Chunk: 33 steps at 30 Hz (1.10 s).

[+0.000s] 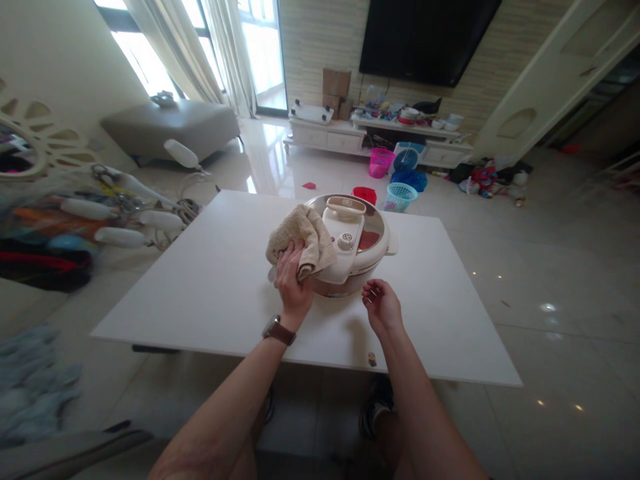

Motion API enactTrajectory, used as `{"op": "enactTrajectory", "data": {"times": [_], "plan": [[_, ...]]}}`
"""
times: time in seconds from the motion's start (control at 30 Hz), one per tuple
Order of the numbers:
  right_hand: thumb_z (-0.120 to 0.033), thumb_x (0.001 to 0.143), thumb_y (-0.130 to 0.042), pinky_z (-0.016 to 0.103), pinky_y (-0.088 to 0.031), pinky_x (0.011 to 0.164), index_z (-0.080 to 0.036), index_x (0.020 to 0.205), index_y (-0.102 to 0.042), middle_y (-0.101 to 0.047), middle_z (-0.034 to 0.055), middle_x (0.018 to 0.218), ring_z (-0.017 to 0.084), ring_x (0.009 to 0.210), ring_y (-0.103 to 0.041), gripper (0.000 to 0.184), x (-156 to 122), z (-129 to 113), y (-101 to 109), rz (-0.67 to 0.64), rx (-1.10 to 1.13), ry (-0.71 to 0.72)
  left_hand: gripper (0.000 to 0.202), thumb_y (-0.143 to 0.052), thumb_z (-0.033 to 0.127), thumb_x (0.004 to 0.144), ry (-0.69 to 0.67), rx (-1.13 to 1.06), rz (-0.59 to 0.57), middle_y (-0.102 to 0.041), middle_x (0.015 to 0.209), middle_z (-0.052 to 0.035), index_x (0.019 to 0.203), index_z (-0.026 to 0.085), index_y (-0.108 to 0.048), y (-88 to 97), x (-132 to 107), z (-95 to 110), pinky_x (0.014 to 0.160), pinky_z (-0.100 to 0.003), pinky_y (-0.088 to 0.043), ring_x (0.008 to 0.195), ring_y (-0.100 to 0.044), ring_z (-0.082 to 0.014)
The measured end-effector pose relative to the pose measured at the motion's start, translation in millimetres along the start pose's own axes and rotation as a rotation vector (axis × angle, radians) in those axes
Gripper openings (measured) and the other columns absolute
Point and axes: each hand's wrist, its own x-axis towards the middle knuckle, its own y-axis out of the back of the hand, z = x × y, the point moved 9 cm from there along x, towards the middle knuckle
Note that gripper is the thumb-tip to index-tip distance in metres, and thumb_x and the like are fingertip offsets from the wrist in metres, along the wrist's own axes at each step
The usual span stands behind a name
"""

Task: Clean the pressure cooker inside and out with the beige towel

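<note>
A round cream electric cooker [336, 288] with a see-through lid stands on the white table [200, 267]. The lid carries a cream handle [346, 205] and a knob [346, 240]. My left hand [292, 272], with a watch on its wrist, grips a folded beige towel [306, 230] against the left side of the lid. My right hand [382, 304] is just in front of the cooker's right side, palm turned up and fingers loosely curled, with nothing in it. Something reddish shows through the lid on the right.
A small cartoon sticker [372, 359] is at the table's near edge. Beyond the table are a red bin [364, 195], a light-blue basket [401, 196] and a pink basket [381, 161]. A white lamp with several arms [155, 220] stands at the left, close to the table.
</note>
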Motion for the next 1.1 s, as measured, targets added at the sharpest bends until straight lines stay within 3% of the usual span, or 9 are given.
{"op": "enactTrajectory", "data": {"times": [0.27,0.5,0.63,0.83,1.0,1.1], "plan": [[-0.023,0.069,-0.066,0.019,-0.043,0.051,-0.019,0.064,-0.064,-0.064,-0.0007,0.058,0.009,0.052,-0.055,0.007,0.8,-5.6,2.9,-0.007,-0.003,0.018,0.043,-0.061,0.035,0.098,0.313,-0.256,0.172,-0.067,0.142,-0.0159,0.139,0.020,-0.064,-3.6,-8.4,-48.5,0.121,-0.044,-0.042,0.141,-0.057,-0.0271],[-0.023,0.067,-0.067,0.018,-0.043,0.050,-0.018,0.063,-0.066,-0.065,-0.0003,0.058,0.008,0.053,-0.055,0.007,2.2,-4.7,4.3,-0.014,0.008,0.025,0.036,-0.069,0.033,0.091,0.541,-0.366,0.330,-0.073,0.134,-0.0117,0.124,0.018,-0.072,-1.0,-6.2,-78.1,0.120,-0.040,-0.043,0.133,-0.064,-0.0250],[-0.024,0.066,-0.067,0.019,-0.044,0.051,-0.019,0.063,-0.066,-0.066,-0.0003,0.059,0.009,0.053,-0.055,0.006,2.7,-1.5,1.5,-0.021,0.012,0.021,0.034,-0.065,0.034,0.092,0.665,-0.367,0.339,-0.074,0.130,-0.0116,0.122,0.017,-0.071,-5.4,-14.5,-99.7,0.115,-0.039,-0.048,0.125,-0.068,-0.0240],[-0.026,0.068,-0.068,0.021,-0.043,0.051,-0.020,0.067,-0.064,-0.066,-0.0004,0.061,0.010,0.054,-0.056,0.007,4.3,4.2,-0.3,-0.034,-0.010,0.029,0.043,-0.050,0.038,0.099,0.884,-0.373,0.218,-0.067,0.142,-0.0172,0.135,0.017,-0.060,-31.9,-44.3,-127.0,0.103,-0.038,-0.058,0.126,-0.070,-0.0227],[-0.027,0.068,-0.070,0.023,-0.044,0.052,-0.021,0.067,-0.063,-0.066,-0.0007,0.061,0.011,0.054,-0.057,0.009,7.7,3.0,0.6,-0.045,-0.032,0.036,0.046,-0.044,0.040,0.099,0.875,-0.295,0.156,-0.072,0.132,-0.0187,0.134,0.014,-0.061,-45.7,-61.9,-144.0,0.090,-0.034,-0.063,0.113,-0.075,-0.0216],[-0.025,0.066,-0.069,0.022,-0.043,0.051,-0.021,0.066,-0.064,-0.066,-0.0007,0.060,0.010,0.053,-0.056,0.007,7.2,1.2,1.6,-0.030,-0.022,0.022,0.048,-0.038,0.037,0.101,0.882,-0.305,0.253,-0.073,0.129,-0.0186,0.137,0.011,-0.057,-38.0,-55.8,-155.1,0.087,-0.032,-0.062,0.107,-0.075,-0.0197]]}}
